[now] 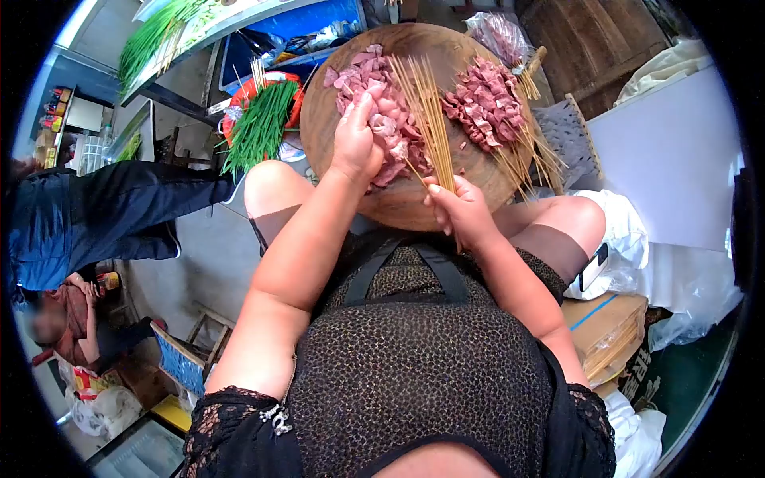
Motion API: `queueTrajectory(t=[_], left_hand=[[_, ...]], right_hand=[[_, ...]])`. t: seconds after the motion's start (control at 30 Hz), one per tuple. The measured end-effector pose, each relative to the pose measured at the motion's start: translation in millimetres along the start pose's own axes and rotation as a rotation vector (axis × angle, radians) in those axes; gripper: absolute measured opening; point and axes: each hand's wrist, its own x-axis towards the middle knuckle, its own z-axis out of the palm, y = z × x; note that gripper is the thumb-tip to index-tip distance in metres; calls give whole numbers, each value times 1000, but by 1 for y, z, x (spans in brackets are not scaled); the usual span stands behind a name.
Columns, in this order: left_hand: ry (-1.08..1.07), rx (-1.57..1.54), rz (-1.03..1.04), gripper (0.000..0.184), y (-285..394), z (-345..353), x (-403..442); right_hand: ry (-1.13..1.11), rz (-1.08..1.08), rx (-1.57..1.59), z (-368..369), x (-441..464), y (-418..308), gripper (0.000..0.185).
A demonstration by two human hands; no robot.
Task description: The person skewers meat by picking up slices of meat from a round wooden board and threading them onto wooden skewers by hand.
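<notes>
Gold-flecked black fabric of the wearer's top (422, 358) fills the bottom centre of the frame, with lace at both sleeves. Above it, at upper centre, a round wooden surface (446, 38) stands at the wearer's knees. Loose pink meat (358, 80) is heaped on its left part, while threaded meat (488, 99) lies on the right, the bare ends of its sticks fanning toward the lower right.

Left of centre, the left hand (358, 143) is curled against the loose meat (its far fingers are hidden, so I cannot tell whether it grips a piece). Near the middle, the right hand (462, 211) grasps a bundle of thin skewers (433, 127) that slants up between the two heaps. A single skewer (416, 173) runs from its fingertips toward the meat beside the left hand.

Left of the round surface, green stalks (267, 123) spill over a red bag (293, 79), and a blue bin (239, 60) sits behind. More greens (159, 40) lie at the upper left. Dark trousers (151, 195) of another person cross the left edge; a second person (76, 319) sits at lower left. Toward the right are a cardboard box (606, 327) and a phone (594, 267).
</notes>
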Motion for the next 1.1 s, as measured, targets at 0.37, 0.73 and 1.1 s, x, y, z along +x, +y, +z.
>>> queueTrajectory(t=[0.37,0.73,1.1], left_hand=[[26,-41,77,15,-26,54,6],[73,114,29,28,-64,69,18],[168,1098,121,22,36,-6,32]], right_hand=[[-42,-139,-31,-37,11,-16,18],[10,-94,117,-60,31,-1,18],[101,-114,246,-79,27,-38,16]])
